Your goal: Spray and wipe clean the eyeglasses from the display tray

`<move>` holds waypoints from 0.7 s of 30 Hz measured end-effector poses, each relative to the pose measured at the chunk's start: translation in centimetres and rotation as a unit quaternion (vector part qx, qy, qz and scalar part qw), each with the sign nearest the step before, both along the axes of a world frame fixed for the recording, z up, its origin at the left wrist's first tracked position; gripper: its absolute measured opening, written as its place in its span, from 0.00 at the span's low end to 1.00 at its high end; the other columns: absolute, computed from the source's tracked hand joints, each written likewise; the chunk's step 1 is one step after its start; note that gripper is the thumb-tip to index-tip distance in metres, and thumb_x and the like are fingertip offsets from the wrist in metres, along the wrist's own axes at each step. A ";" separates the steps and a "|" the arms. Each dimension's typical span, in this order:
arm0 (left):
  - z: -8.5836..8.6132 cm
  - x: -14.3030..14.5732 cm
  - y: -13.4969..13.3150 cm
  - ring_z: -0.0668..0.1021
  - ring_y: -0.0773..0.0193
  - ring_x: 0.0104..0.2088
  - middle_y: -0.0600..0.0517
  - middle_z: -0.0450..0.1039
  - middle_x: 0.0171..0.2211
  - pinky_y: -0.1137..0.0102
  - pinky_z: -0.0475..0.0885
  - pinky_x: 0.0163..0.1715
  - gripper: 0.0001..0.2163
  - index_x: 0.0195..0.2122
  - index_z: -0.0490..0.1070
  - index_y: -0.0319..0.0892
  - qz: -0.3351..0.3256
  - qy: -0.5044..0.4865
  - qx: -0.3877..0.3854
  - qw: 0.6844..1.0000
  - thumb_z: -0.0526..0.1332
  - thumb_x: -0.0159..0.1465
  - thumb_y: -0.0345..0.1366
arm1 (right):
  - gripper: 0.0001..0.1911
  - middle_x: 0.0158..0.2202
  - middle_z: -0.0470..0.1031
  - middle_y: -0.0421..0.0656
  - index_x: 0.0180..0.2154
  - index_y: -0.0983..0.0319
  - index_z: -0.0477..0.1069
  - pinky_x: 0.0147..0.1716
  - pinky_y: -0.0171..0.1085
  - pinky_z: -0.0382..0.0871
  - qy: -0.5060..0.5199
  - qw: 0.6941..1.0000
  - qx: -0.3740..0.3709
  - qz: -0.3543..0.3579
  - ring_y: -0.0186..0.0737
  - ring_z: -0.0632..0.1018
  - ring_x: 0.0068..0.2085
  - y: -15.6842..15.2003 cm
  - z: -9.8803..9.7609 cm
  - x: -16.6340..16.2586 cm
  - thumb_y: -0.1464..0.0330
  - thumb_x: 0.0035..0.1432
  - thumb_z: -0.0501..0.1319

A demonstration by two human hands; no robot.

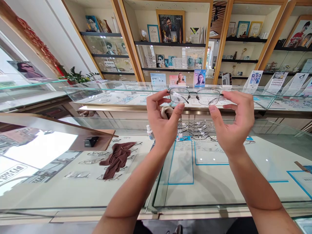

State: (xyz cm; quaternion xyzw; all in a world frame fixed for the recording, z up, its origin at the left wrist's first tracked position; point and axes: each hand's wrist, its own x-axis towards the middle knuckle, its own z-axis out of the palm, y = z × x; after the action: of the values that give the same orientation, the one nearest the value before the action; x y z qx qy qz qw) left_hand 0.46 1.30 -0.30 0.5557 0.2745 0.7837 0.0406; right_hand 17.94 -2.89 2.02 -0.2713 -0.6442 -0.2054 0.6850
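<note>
A pair of thin dark-framed eyeglasses (193, 93) is held up in front of me, above the glass display counter. My left hand (162, 118) pinches its left side between thumb and fingers, and a beige cloth (167, 112) is tucked in the same palm. On the other side, my right hand (235, 120) grips the right end of the frame near the hinge. Both lenses face away from me, roughly level. Behind and below the hands, rows of spectacle frames (198, 130) lie inside the counter.
A brown cloth (118, 159) lies crumpled on the left glass top. Beside my left wrist stands a small white spray bottle (149, 132). A wooden board (94, 138) with a small black object juts in at left. Another glass showcase (117, 99) runs across, before tall shelves.
</note>
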 end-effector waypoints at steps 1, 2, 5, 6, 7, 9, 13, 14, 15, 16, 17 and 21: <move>-0.1 0.1 0.1 0.77 0.62 0.44 0.46 0.76 0.53 0.69 0.74 0.36 0.22 0.53 0.71 0.51 -0.012 0.002 -0.006 1.000 0.73 0.62 0.49 | 0.17 0.48 0.77 0.46 0.53 0.52 0.73 0.41 0.48 0.80 -0.008 1.000 0.021 -0.009 0.49 0.78 0.52 0.0 0.0 0.0 0.70 0.63 0.68; -0.2 0.1 0.3 0.77 0.62 0.43 0.46 0.76 0.53 0.69 0.74 0.36 0.23 0.54 0.71 0.51 -0.023 0.005 -0.011 1.000 0.72 0.62 0.51 | 0.18 0.49 0.77 0.46 0.53 0.52 0.73 0.44 0.51 0.80 -0.015 0.999 0.037 -0.014 0.51 0.78 0.52 0.0 -0.1 0.0 0.70 0.63 0.68; -0.5 0.3 0.7 0.77 0.64 0.43 0.47 0.75 0.53 0.70 0.74 0.39 0.27 0.55 0.69 0.51 -0.037 0.011 -0.008 0.999 0.73 0.60 0.54 | 0.18 0.52 0.75 0.46 0.55 0.49 0.71 0.54 0.58 0.77 -0.023 1.000 0.007 0.001 0.55 0.77 0.56 -0.1 -0.4 0.0 0.66 0.65 0.66; -0.6 0.3 0.8 0.77 0.64 0.43 0.47 0.75 0.53 0.70 0.74 0.40 0.27 0.56 0.69 0.50 -0.036 0.012 -0.005 0.999 0.73 0.60 0.55 | 0.18 0.53 0.75 0.46 0.55 0.49 0.70 0.56 0.59 0.76 -0.023 1.000 -0.013 0.008 0.57 0.76 0.57 -0.1 -0.5 -0.1 0.65 0.65 0.66; -0.7 0.3 0.9 0.77 0.64 0.43 0.47 0.75 0.53 0.70 0.74 0.40 0.28 0.56 0.69 0.50 -0.033 0.013 0.000 0.999 0.73 0.60 0.55 | 0.17 0.53 0.74 0.47 0.55 0.49 0.70 0.58 0.60 0.75 -0.022 0.999 -0.030 0.009 0.58 0.76 0.58 -0.2 -0.6 -0.1 0.64 0.66 0.65; -0.8 0.3 1.1 0.76 0.64 0.43 0.48 0.75 0.53 0.70 0.74 0.41 0.28 0.55 0.69 0.50 -0.027 0.011 0.006 1.000 0.73 0.60 0.55 | 0.17 0.53 0.75 0.46 0.55 0.49 0.70 0.59 0.61 0.75 -0.021 0.999 -0.035 0.001 0.58 0.77 0.58 -0.3 -0.7 -0.2 0.62 0.66 0.65; -0.9 0.2 1.2 0.76 0.65 0.41 0.48 0.75 0.52 0.70 0.74 0.40 0.27 0.55 0.69 0.50 -0.020 -0.004 0.017 1.000 0.73 0.60 0.54 | 0.15 0.53 0.76 0.47 0.53 0.48 0.70 0.60 0.62 0.74 -0.017 0.997 -0.078 0.000 0.58 0.76 0.59 -0.7 -0.4 -0.4 0.60 0.66 0.65; -0.9 0.2 1.2 0.76 0.65 0.41 0.48 0.75 0.52 0.70 0.74 0.41 0.27 0.55 0.69 0.50 -0.018 -0.007 0.020 1.000 0.73 0.60 0.53 | 0.14 0.53 0.76 0.47 0.53 0.48 0.70 0.60 0.63 0.74 -0.016 0.995 -0.102 0.006 0.59 0.76 0.60 -0.8 -0.4 -0.5 0.60 0.66 0.65; -0.9 0.2 1.2 0.76 0.65 0.42 0.48 0.75 0.52 0.70 0.74 0.41 0.27 0.56 0.69 0.50 -0.016 -0.008 0.020 1.000 0.73 0.60 0.53 | 0.14 0.54 0.76 0.47 0.53 0.48 0.70 0.60 0.63 0.74 -0.015 0.992 -0.123 0.009 0.59 0.75 0.61 -0.9 -0.3 -0.5 0.60 0.66 0.65; -0.9 0.2 1.1 0.76 0.65 0.42 0.48 0.75 0.53 0.70 0.74 0.41 0.27 0.57 0.70 0.50 -0.014 -0.008 0.018 1.000 0.73 0.60 0.53 | 0.13 0.54 0.76 0.47 0.52 0.48 0.70 0.60 0.63 0.74 -0.014 0.991 -0.134 0.006 0.59 0.75 0.61 -1.0 -0.3 -0.5 0.59 0.67 0.65; -0.9 0.3 1.1 0.76 0.64 0.42 0.48 0.75 0.53 0.70 0.74 0.40 0.27 0.57 0.70 0.50 -0.012 -0.007 0.015 1.000 0.73 0.61 0.52 | 0.13 0.53 0.76 0.47 0.52 0.48 0.70 0.60 0.63 0.75 -0.013 0.991 -0.135 -0.003 0.59 0.75 0.61 -1.0 -0.3 -0.6 0.59 0.67 0.64; -0.7 0.4 0.6 0.76 0.65 0.41 0.48 0.75 0.53 0.70 0.75 0.39 0.26 0.57 0.71 0.49 0.017 -0.016 0.015 1.000 0.73 0.61 0.51 | 0.14 0.51 0.77 0.47 0.52 0.49 0.71 0.52 0.60 0.79 -0.006 0.999 -0.046 -0.017 0.56 0.77 0.57 -0.4 -0.5 -0.8 0.62 0.66 0.65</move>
State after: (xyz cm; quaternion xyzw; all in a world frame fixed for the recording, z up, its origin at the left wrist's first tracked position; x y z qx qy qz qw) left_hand 0.85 1.91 -1.00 0.5388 0.2708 0.7974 0.0235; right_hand 17.19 -3.31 1.51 -0.3125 -0.6520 -0.1890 0.6645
